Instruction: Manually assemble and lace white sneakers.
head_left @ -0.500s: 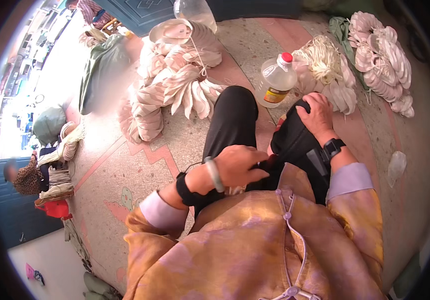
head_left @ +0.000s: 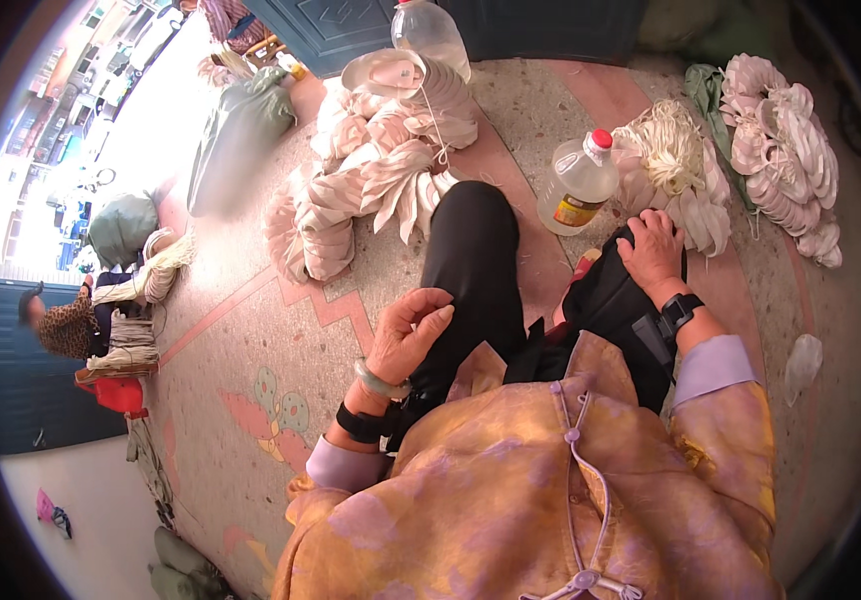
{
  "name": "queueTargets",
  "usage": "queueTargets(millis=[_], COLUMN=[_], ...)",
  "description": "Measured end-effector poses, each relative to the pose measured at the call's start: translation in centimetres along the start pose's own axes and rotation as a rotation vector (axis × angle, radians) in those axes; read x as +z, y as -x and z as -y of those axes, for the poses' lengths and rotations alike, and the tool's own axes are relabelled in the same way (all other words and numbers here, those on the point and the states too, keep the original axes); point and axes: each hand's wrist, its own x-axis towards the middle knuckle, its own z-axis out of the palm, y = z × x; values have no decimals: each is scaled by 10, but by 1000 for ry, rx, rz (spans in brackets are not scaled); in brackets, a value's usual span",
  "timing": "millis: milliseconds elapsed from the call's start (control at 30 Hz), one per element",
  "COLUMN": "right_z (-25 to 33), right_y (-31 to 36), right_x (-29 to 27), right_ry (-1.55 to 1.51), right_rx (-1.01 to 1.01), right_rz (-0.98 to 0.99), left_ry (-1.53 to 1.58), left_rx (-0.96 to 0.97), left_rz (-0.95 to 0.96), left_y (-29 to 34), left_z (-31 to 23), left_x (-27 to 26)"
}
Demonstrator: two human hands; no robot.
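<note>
My left hand (head_left: 409,335) hovers by my left thigh with its fingers curled in toward the thumb; nothing shows in it. A pale bangle (head_left: 383,381) and a black band circle that wrist. On my right knee rests my right hand (head_left: 653,252), fingers spread over the black trousers (head_left: 474,240), holding nothing. The right wrist wears a black watch (head_left: 680,314). Just beyond that knee stands a clear plastic bottle (head_left: 581,182) with a red cap. Beside it lies a heap of pale, curved fabric pieces topped by a cream cord bundle (head_left: 667,148).
A big pile of pale fabric pieces (head_left: 371,170) lies beyond my left knee, with another bundle (head_left: 779,150) far right. Behind stands a large clear jug (head_left: 431,38) by a blue door. At far left a person (head_left: 66,328) sits near cord bundles and a red bag (head_left: 119,393).
My left hand has moved left from over my lap to beside my left thigh, its fingers now curled. My right hand stays on the knee. The view has shifted slightly.
</note>
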Motion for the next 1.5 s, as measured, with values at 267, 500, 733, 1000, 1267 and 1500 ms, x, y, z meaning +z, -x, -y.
queueTargets(millis=[267,500,733,1000,1267,1500], right_z=[22,117,143,149,146,139], right_y=[-8,11,93,41,48,37], right_x=[24,151,228,163,181,176], right_ry=[64,-300,-839,-510,-489,-642], right_rx=[-293,-651,-416,-601,-660,-747], right_rz=[401,1002,1368,1693,1642,1636], left_ry=[-119,-100,-271,-194,-198,-33], left_rx=[121,88,38,-143,-68,-112], left_rz=[115,115,315,256,311,130], left_y=[-57,-165,-219,-220,-238,-264], left_z=[-14,23,39,44,56,52], left_x=[5,16,1,-10,20,44])
